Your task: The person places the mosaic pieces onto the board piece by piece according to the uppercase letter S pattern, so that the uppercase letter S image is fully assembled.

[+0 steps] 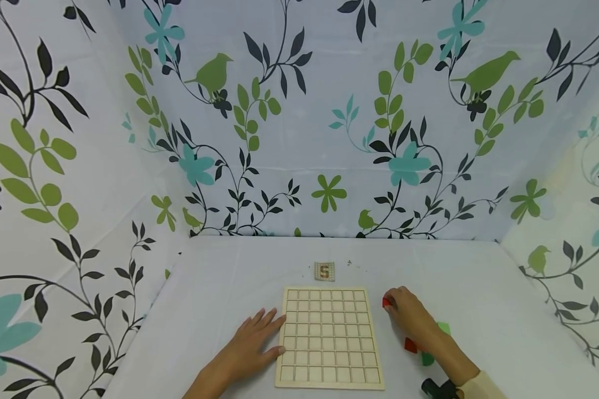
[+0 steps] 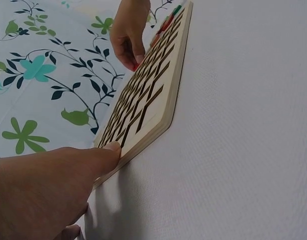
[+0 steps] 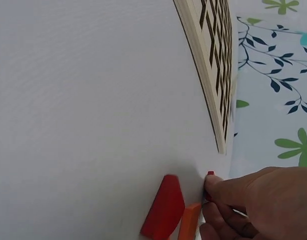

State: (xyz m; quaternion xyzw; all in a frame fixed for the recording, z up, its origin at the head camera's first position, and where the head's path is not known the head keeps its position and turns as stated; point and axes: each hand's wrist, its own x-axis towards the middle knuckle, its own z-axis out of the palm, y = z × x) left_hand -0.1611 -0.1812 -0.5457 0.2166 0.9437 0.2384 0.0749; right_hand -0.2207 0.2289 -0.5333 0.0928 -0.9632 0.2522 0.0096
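Note:
A pale wooden grid board (image 1: 328, 338) lies on the white table. My left hand (image 1: 249, 346) touches its left side with spread fingers; in the left wrist view the thumb (image 2: 111, 152) rests on the board's rim. To the right of the board, my right hand (image 1: 411, 317) pinches a small red piece (image 1: 385, 302), mostly hidden by the fingers. Near that hand in the right wrist view lie a larger red piece (image 3: 166, 207) and an orange piece (image 3: 190, 222).
Beside the right forearm lie a dark green piece (image 1: 427, 359) and a light green piece (image 1: 444, 327), partly covered by the arm. A small square marked with an S or 5 (image 1: 324, 271) sits beyond the board. Patterned cloth (image 1: 299, 138) surrounds the table.

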